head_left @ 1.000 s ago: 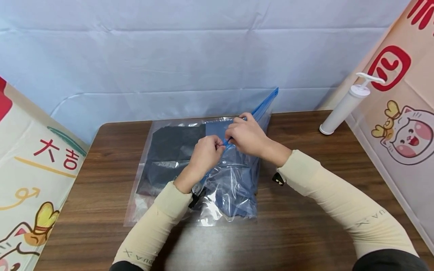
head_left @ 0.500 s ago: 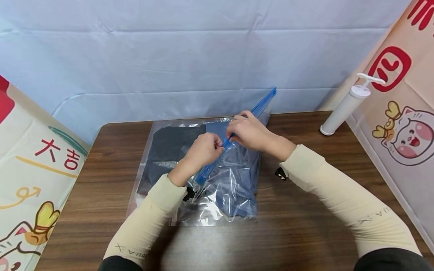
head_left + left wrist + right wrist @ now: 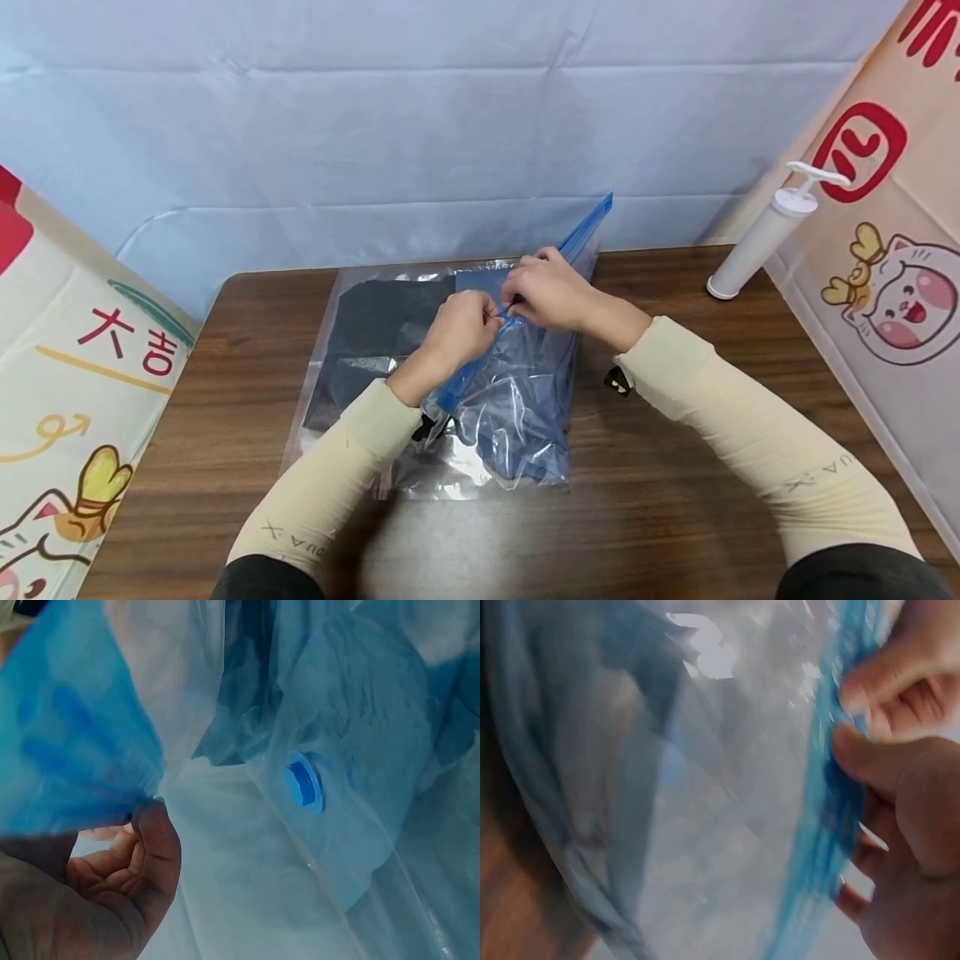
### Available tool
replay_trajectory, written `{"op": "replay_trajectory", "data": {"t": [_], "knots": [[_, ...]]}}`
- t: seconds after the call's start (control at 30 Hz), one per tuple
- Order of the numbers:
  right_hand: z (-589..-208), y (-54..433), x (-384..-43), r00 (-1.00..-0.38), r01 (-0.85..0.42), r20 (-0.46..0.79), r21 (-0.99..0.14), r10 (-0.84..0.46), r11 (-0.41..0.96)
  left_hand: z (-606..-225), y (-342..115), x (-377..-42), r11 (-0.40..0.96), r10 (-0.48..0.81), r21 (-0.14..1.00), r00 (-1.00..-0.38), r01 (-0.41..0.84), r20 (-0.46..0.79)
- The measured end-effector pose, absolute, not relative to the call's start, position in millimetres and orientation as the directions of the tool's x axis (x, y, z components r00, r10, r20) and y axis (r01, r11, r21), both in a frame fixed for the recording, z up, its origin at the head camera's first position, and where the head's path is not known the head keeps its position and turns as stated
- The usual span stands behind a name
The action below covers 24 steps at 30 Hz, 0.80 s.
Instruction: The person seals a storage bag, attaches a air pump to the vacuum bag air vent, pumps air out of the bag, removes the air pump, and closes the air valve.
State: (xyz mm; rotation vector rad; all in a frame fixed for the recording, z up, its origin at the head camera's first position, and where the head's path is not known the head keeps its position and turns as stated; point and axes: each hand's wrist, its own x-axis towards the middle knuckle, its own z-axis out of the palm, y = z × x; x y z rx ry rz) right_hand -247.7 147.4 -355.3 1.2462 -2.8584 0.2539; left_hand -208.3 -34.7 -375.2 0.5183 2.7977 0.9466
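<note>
A clear zip storage bag (image 3: 517,408) lies on the table, its blue zip strip (image 3: 459,385) raised and running diagonally. Inside are folded dark clothing (image 3: 390,312) at the left and blue clothing (image 3: 517,450) at the right. My left hand (image 3: 461,323) pinches the strip near its middle between thumb and fingers. Just beside it, farther up the strip, my right hand (image 3: 551,292) grips the same edge. In the right wrist view both thumbs press on the strip, almost touching. The left wrist view shows a round blue valve (image 3: 304,782) on the bag.
A white hand pump (image 3: 757,246) with a T-shaped handle stands at the table's back right. The wooden table (image 3: 660,500) meets a pale cloth backdrop (image 3: 375,133) behind. Printed cloths (image 3: 900,283) hang at both sides.
My left hand has shifted slightly along the strip, and is now close against the right hand again. The strip's lower end shows more beside the left wrist. My right hand stays nearly in place.
</note>
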Motion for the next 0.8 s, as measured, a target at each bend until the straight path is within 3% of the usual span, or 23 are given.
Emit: {"op": "replay_trajectory", "data": {"t": [0.13,0.47,0.8], "knots": [[-348,151,-254,-0.665,-0.731,0.018,-0.219,-0.747,0.646,-372,-36,-209,0.735,0.394,0.618,-0.917,0.28,-0.054],[-348,153,-256,-0.61,-0.785,0.077,-0.189,-0.788,0.59,-364,-38,-213,0.734,0.417,0.642,-0.893,0.222,-0.168],[-360,152,-254,-0.622,-0.782,0.168,-0.084,-0.765,0.617,-374,-30,-213,0.738,0.376,0.604,-0.927,0.302,0.004]]}}
